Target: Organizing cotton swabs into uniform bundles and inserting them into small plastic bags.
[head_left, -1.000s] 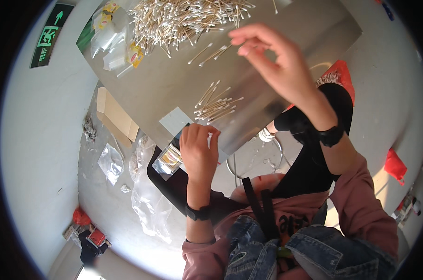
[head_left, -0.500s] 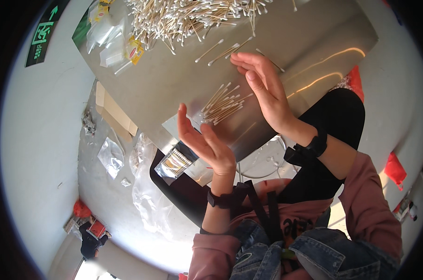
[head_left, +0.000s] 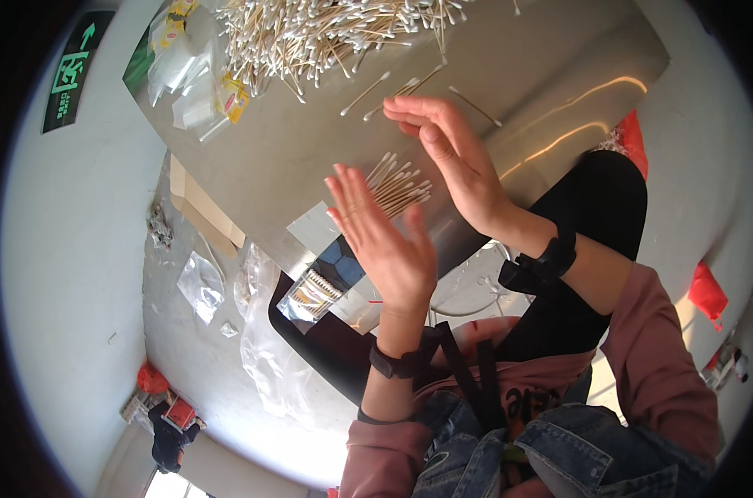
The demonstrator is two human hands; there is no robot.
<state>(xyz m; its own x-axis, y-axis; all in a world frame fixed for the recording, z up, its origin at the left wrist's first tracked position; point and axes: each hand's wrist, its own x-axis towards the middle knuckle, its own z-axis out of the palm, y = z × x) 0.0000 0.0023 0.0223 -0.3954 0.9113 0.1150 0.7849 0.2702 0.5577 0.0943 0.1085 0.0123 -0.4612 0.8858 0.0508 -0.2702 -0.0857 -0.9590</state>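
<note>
A small bunch of cotton swabs (head_left: 403,189) lies on the shiny metal table (head_left: 252,174) between my two hands. My left hand (head_left: 383,236) is flat with fingers stretched out, and it hides the near left part of the bunch. To the right of the swabs, my right hand (head_left: 455,153) is raised with its fingers extended and slightly bent, holding nothing. A few loose swabs (head_left: 476,106) lie just beyond its fingertips. Left of my left wrist, a clear packet of cotton swabs (head_left: 314,292) sits at the table's near edge.
A large heap of cotton swabs (head_left: 327,37) covers the far side. Clear plastic bags with yellow labels (head_left: 234,98) lie at the far left. Cardboard (head_left: 202,207) and clear plastic (head_left: 264,357) are on the floor at left. Another person (head_left: 171,436) is at the lower left.
My left hand has moved up and turned, now partly covering the swab bunch. My right hand has shifted slightly left. The bunch looks more gathered.
</note>
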